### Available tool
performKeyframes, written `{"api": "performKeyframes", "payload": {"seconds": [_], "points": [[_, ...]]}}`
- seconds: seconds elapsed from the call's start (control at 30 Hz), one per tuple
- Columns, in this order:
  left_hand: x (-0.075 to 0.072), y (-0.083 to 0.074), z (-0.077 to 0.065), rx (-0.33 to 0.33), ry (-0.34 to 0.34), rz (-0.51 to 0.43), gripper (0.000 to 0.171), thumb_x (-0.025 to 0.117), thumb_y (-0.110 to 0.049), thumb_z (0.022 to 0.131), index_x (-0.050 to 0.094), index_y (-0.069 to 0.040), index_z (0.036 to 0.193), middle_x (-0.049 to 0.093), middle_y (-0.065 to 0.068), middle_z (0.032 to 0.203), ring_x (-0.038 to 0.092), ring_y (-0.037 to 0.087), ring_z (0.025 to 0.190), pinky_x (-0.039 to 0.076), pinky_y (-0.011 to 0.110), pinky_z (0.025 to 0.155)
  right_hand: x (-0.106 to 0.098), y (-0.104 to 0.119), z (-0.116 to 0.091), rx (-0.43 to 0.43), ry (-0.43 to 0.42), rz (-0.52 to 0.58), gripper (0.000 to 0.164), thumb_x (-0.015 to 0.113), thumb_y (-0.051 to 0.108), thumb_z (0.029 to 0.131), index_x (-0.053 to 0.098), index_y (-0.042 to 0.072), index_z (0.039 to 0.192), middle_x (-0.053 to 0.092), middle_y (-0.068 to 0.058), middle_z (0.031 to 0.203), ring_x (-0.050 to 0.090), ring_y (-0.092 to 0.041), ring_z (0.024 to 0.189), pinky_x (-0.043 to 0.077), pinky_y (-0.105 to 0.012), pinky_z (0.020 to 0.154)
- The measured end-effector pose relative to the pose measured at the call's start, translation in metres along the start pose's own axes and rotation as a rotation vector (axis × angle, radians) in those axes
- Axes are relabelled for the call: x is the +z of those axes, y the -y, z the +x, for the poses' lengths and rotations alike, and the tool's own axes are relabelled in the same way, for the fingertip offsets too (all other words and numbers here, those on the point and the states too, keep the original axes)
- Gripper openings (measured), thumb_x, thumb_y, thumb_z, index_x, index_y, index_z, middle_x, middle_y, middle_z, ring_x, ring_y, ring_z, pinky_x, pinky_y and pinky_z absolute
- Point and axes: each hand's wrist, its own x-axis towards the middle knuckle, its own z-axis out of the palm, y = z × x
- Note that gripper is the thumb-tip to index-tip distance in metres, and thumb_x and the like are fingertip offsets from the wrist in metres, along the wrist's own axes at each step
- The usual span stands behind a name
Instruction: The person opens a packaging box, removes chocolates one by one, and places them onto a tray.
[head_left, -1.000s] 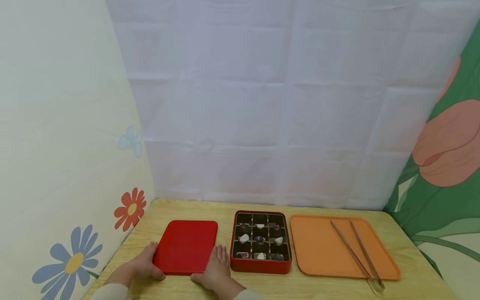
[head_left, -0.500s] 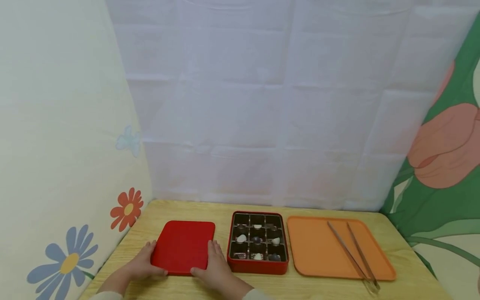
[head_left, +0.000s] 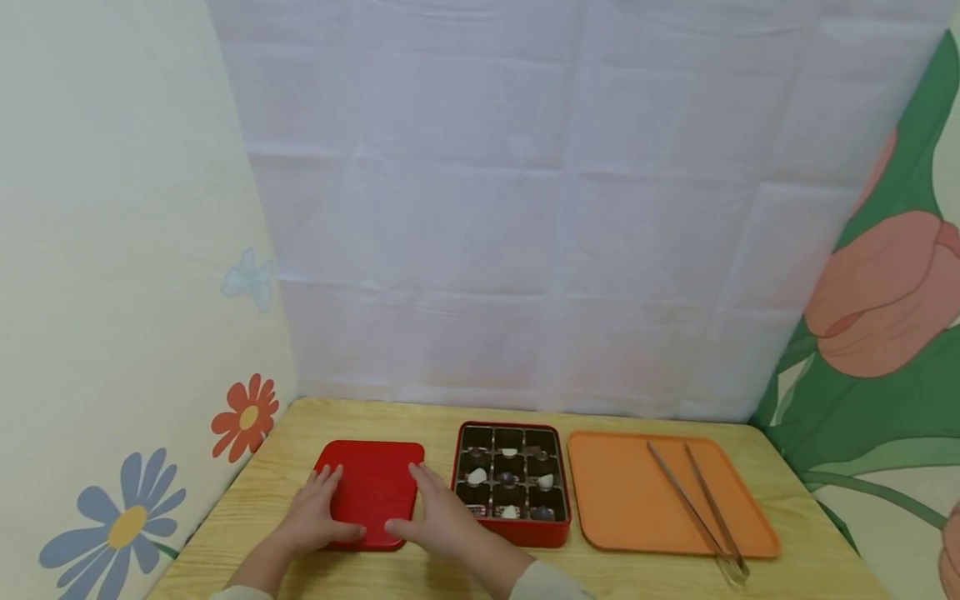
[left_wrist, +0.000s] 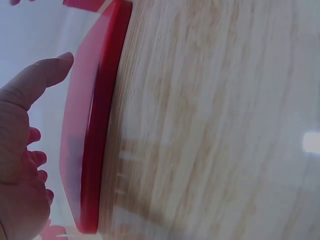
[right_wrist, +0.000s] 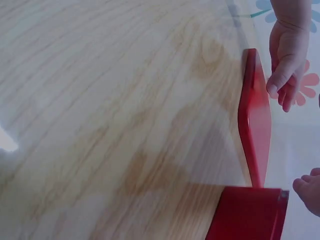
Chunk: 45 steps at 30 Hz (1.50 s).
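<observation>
A flat red square lid lies on the wooden table, left of the red box. Over its left part hovers my left hand, fingers spread and relaxed. My right hand hovers by its right front corner, fingers loosely extended. In the left wrist view, a gap separates the thumb of my left hand from the lid. The right wrist view shows both hands apart from the lid; only part of my right hand appears there. Neither hand holds anything.
Right of the lid stands an open red box with a black divider and small white and dark pieces in its compartments. Farther right, metal tongs lie across an orange tray. Cloth hangs behind the table.
Both hands have let go of the lid's sides, lifted, and come inward over it. The lid stays on the table. The head view has shifted slightly right.
</observation>
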Motion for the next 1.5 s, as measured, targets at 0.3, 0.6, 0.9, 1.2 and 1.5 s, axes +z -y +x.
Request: {"api": "performKeyframes", "payload": {"seconds": [0.3, 0.6, 0.9, 1.2, 1.5], "points": [[0.017, -0.036, -0.001, 0.098, 0.018, -0.167, 0.108, 0.086, -0.036, 0.070, 0.028, 0.002, 0.153, 0.020, 0.029, 0.158, 0.008, 0.052, 0.146, 0.028, 0.073, 0.106, -0.032, -0.024, -0.011, -0.036, -0.019, 0.046, 0.084, 0.071, 0.051, 0.085, 0.034, 0.020, 0.153, 0.037, -0.008, 0.156, 0.041, -0.035, 0.140, 0.041, -0.061, 0.104], [0.049, -0.083, 0.001, 0.198, 0.083, -0.353, 0.108, 0.085, -0.032, 0.074, 0.021, -0.004, 0.156, 0.016, 0.023, 0.162, 0.016, 0.048, 0.147, 0.026, 0.071, 0.109, -0.063, -0.051, -0.023, -0.043, -0.057, 0.047, 0.084, 0.068, 0.051, 0.088, 0.030, 0.016, 0.155, 0.032, -0.015, 0.158, 0.042, -0.041, 0.137, 0.042, -0.064, 0.101], [0.080, -0.110, 0.011, 0.191, 0.079, -0.496, 0.116, 0.084, -0.034, 0.075, 0.009, 0.001, 0.156, 0.014, 0.026, 0.162, 0.020, 0.051, 0.145, 0.028, 0.071, 0.107, -0.083, -0.067, -0.038, -0.019, -0.096, 0.034, 0.084, 0.069, 0.047, 0.089, 0.028, 0.014, 0.155, 0.030, -0.020, 0.157, 0.042, -0.045, 0.136, 0.042, -0.067, 0.098], [0.096, -0.117, 0.021, 0.131, 0.029, -0.599, 0.120, 0.087, -0.032, 0.072, 0.007, -0.005, 0.158, 0.017, 0.030, 0.159, 0.020, 0.051, 0.144, 0.028, 0.069, 0.109, -0.100, -0.089, -0.050, 0.001, -0.151, 0.033, 0.082, 0.068, 0.043, 0.090, 0.028, 0.014, 0.155, 0.029, -0.022, 0.157, 0.038, -0.047, 0.137, 0.040, -0.067, 0.100], [0.104, -0.118, 0.024, 0.223, 0.016, -0.645, 0.119, 0.089, -0.023, 0.070, 0.010, -0.001, 0.157, 0.023, 0.030, 0.156, 0.029, 0.046, 0.141, 0.028, 0.065, 0.111, -0.133, -0.118, -0.070, 0.090, -0.275, 0.032, 0.084, 0.069, 0.045, 0.089, 0.030, 0.012, 0.155, 0.031, -0.020, 0.158, 0.033, -0.047, 0.141, 0.034, -0.068, 0.105]]}}
